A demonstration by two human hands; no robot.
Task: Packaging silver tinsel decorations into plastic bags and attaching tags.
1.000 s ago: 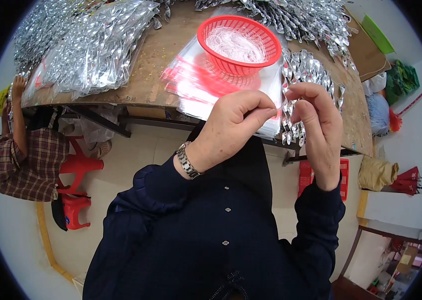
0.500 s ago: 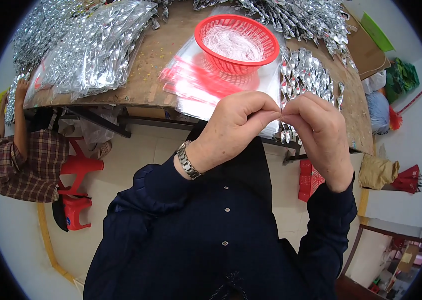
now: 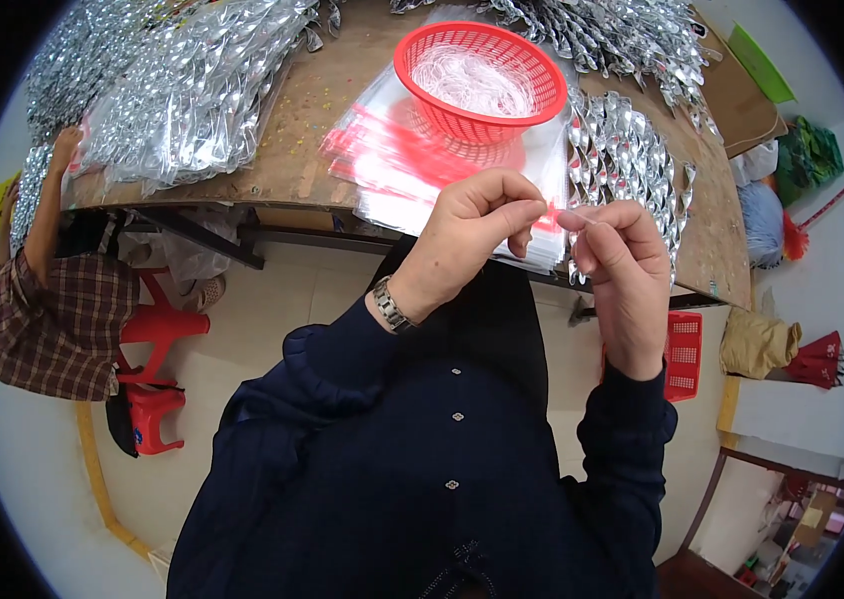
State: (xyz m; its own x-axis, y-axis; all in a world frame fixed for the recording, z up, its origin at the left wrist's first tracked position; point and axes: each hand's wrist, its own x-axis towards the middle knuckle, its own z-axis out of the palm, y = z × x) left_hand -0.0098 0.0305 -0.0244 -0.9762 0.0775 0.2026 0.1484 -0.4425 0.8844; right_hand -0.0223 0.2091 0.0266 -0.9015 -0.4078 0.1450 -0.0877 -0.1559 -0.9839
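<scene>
In front of my body, both hands hover over the table's front edge. Thumb and forefinger of my left hand point(image 3: 477, 232) are pinched together on what looks like a thin pale thread. The fine thread point(image 3: 570, 212) crosses the small gap to my right hand point(image 3: 632, 262), whose thumb and fingertips are also closed on it. Just beyond my hands lies a stack of clear plastic bags point(image 3: 392, 205) with red ends. On it stands a red plastic basket point(image 3: 420, 98) holding a tangle of white thread point(image 3: 477, 80). Twisted silver foil strips point(image 3: 622, 150) lie beside my right hand.
Heaps of silver foil spirals point(image 3: 177, 130) cover the left and far parts of the wooden table point(image 3: 317, 110). A person in a checked shirt point(image 3: 52, 324) is at the left by red stools point(image 3: 157, 419). A red crate point(image 3: 683, 354) stands on the floor at the right.
My hands were pinched tip to tip; now they are slightly apart. My right hand has turned and dropped a little, its fingers showing more. The other person's hand has shifted slightly right.
</scene>
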